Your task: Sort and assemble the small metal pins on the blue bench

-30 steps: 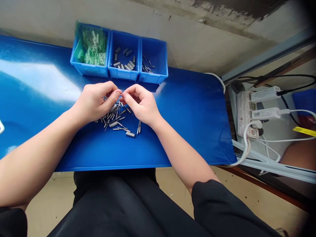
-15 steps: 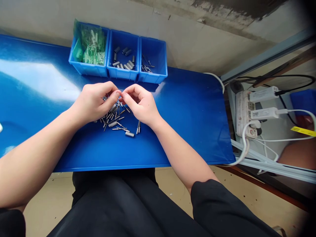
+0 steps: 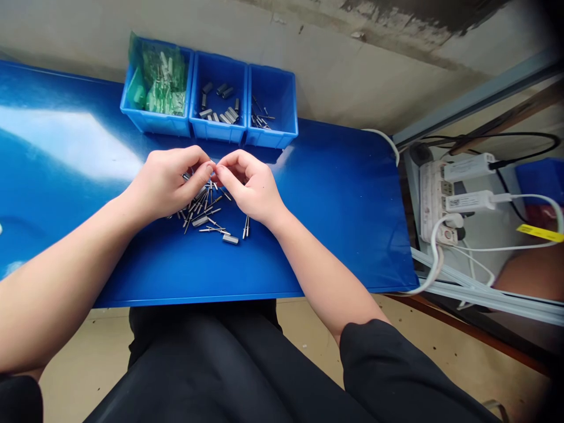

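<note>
My left hand (image 3: 178, 179) and my right hand (image 3: 250, 185) meet fingertip to fingertip above the table, both pinched closed. A small sliver of something shows between the fingertips, too hidden to name. Beneath the hands lies a loose pile of pop rivets (image 3: 203, 202) with thin metal stems, partly covered by my left hand. Two grey hex standoffs, one standoff (image 3: 230, 239) at the near side and another (image 3: 200, 221) against the pile, rest among them. A pair of rivets (image 3: 246, 227) lies apart, just below my right hand.
Three blue bins stand along the wall: the left bin (image 3: 154, 122) holds green plastic bags, the middle bin (image 3: 217, 131) grey standoffs, the right bin (image 3: 271, 138) several rivets. A power strip (image 3: 434, 202) with plugs and white cables is beyond the table's (image 3: 343, 235) right end.
Both hands keep their pinched pose almost unmoved. The view has shifted very slightly; the pile and the bins stay as they were.
</note>
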{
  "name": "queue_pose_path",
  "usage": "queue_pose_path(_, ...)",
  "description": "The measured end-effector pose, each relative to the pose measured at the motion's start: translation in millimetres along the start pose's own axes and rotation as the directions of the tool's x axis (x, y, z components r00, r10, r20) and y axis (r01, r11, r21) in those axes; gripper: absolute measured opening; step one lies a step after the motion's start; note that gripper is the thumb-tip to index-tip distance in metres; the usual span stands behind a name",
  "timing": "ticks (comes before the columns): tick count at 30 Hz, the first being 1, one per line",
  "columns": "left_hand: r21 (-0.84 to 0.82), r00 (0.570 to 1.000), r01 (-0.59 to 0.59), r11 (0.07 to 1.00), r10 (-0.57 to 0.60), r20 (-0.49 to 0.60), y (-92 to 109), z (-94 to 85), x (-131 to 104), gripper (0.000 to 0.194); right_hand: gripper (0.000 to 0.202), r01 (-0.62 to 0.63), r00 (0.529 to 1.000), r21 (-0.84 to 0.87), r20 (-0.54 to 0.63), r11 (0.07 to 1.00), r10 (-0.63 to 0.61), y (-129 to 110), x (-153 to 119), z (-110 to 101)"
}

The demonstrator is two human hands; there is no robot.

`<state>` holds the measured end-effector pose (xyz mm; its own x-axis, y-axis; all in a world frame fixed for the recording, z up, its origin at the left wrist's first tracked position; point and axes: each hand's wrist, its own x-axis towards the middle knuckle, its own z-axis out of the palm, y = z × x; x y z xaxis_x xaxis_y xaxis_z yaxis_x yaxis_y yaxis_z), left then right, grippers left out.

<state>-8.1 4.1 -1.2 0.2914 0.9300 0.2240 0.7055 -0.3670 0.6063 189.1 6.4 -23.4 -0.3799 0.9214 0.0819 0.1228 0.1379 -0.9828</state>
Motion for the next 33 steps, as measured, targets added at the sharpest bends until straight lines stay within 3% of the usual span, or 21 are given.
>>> queue_pose_path(13, -0.008, 0.998, -0.059, 0.998, 0.059, -0.011, -2.8, 0.7, 0.0, 0.049, 0.05, -0.014, 1.0, -0.039, 0.004, 0.999, 0.014, -5.2, -1.7, 0.7)
queue_pose_path(33, 0.015, 0.998, -0.052, 0.999, 0.052, 0.036, -2.6, -0.5, 0.7, 0.049, 0.043, 0.006, 1.0, -0.063, 0.008, 0.998, -0.006, -5.8, -2.2, 0.1)
